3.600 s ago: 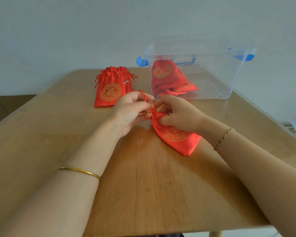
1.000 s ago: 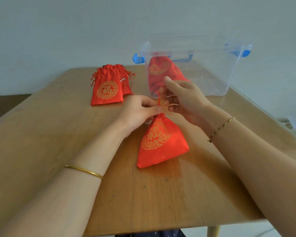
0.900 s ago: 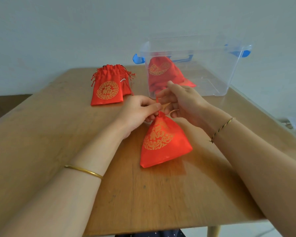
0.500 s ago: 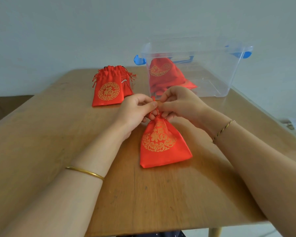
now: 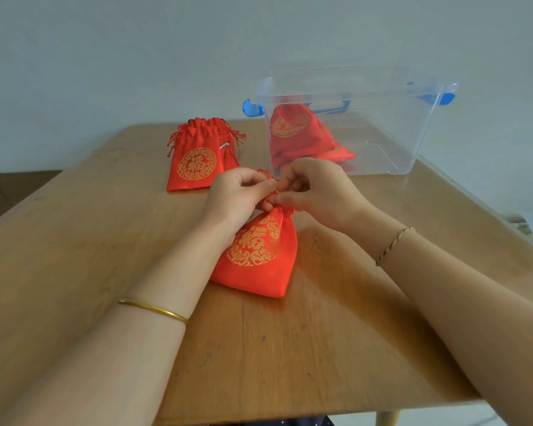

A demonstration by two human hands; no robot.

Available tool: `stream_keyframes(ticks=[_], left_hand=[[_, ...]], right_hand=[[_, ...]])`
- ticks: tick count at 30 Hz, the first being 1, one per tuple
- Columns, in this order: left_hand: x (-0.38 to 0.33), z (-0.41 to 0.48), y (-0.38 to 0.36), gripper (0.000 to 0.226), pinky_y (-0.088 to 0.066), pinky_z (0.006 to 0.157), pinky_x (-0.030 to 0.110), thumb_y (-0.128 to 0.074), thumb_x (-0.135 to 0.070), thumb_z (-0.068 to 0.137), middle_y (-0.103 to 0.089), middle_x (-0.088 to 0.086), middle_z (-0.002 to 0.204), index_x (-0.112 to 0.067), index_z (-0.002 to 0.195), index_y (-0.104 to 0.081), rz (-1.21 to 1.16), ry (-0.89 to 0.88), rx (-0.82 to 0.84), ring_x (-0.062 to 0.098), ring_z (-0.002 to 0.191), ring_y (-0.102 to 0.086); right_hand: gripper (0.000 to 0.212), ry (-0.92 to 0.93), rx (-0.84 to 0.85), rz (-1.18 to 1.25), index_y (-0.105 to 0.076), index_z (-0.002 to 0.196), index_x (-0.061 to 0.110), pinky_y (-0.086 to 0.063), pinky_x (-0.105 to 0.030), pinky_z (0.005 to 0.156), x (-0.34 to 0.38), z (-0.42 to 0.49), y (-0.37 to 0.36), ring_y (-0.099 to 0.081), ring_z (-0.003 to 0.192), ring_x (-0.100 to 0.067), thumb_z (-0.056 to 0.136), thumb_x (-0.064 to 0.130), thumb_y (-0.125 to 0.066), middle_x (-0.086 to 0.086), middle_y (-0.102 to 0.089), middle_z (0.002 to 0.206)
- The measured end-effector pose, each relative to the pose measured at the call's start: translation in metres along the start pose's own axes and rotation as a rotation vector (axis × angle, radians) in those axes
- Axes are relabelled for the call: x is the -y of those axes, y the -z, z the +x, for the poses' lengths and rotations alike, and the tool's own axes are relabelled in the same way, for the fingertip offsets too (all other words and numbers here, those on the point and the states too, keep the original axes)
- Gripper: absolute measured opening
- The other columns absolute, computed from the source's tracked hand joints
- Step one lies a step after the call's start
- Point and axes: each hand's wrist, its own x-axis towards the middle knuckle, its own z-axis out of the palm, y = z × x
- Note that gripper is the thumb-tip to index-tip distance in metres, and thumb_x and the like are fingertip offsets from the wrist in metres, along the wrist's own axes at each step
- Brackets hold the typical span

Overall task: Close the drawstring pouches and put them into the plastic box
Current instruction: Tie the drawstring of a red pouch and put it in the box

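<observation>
A red drawstring pouch with a gold emblem lies on the wooden table, its gathered neck pointing away from me. My left hand and my right hand meet at that neck, both pinching the red drawstring. Further back on the left stand more red pouches, leaning together with their necks loose. The clear plastic box with blue handles sits at the back right and holds red pouches at its left end.
A pale wall rises behind the table. The table's right edge runs close to the box, and a white plug with cables lies beyond it. A gold bangle circles my left wrist and a thin cord bracelet my right.
My right hand came down from above the pouch to meet the left at the neck. The pouch shifted slightly and now lies flatter, with its neck drawn tight.
</observation>
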Motion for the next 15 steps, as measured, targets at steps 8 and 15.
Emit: stream_keyframes(ticks=[8, 15], left_hand=[[-0.001, 0.003, 0.001, 0.016, -0.031, 0.038, 0.016, -0.063, -0.007, 0.084, -0.06, -0.002, 0.044, -0.012, 0.069, -0.061, -0.085, 0.115, -0.079, 0.005, 0.039, -0.055], [-0.005, 0.001, 0.001, 0.016, -0.027, 0.043, 0.02, -0.058, -0.007, 0.085, -0.059, -0.001, 0.05, -0.013, 0.07, -0.06, -0.046, 0.13, -0.07, 0.007, 0.039, -0.056]], right_hand=[[0.016, 0.168, -0.079, -0.343, -0.068, 0.092, 0.009, -0.038, -0.03, 0.065, 0.004, 0.0, -0.008, -0.056, 0.077, -0.021, 0.078, 0.016, -0.067, -0.008, -0.065, 0.081], [0.011, 0.232, -0.04, -0.499, -0.067, 0.088, 0.01, -0.038, -0.034, 0.068, 0.002, 0.004, -0.011, -0.056, 0.082, -0.03, 0.078, 0.014, -0.064, -0.005, -0.057, 0.079]])
